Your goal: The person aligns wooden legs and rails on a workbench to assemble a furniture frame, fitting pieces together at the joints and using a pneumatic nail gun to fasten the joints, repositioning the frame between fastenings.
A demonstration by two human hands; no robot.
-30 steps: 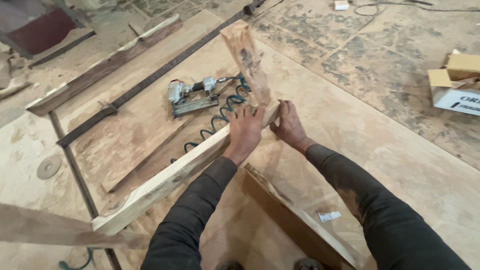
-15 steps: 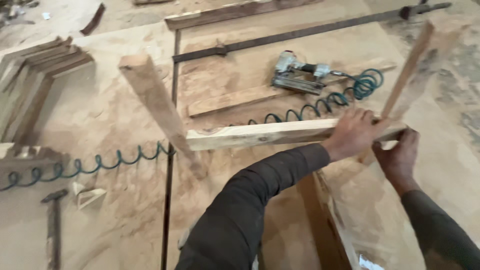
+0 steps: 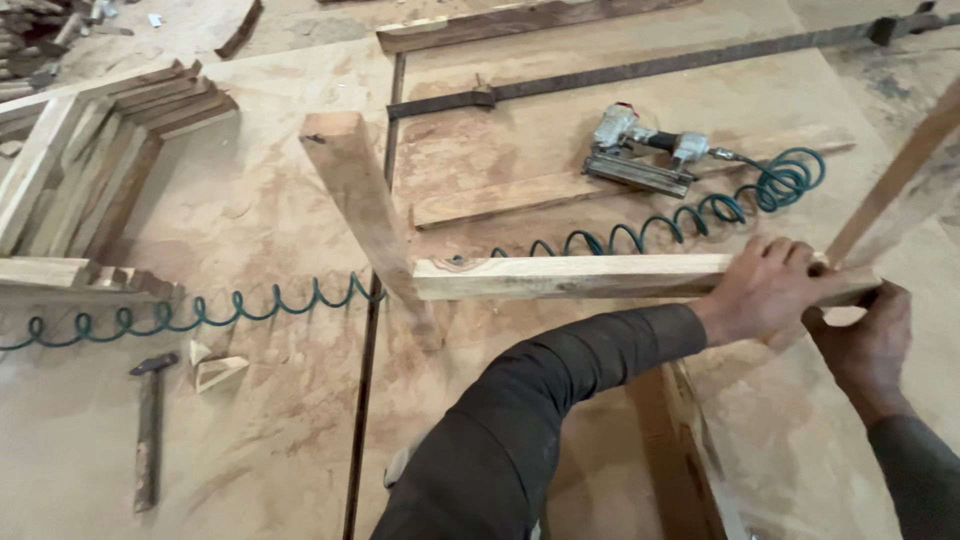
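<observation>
Nail gun behind wooden bar; hammer far left.

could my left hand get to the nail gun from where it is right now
Probably yes. The left hand grips the wooden bar, and the nail gun lies just beyond it with only the coiled hose between; it must let go first.

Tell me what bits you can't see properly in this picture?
Head view:
- Joint where the wooden rail meets the slanted piece: covered by the left hand and right hand.
- Slanted piece's top: cut off by the right edge.
- Coiled hose: runs off the left edge.
</observation>
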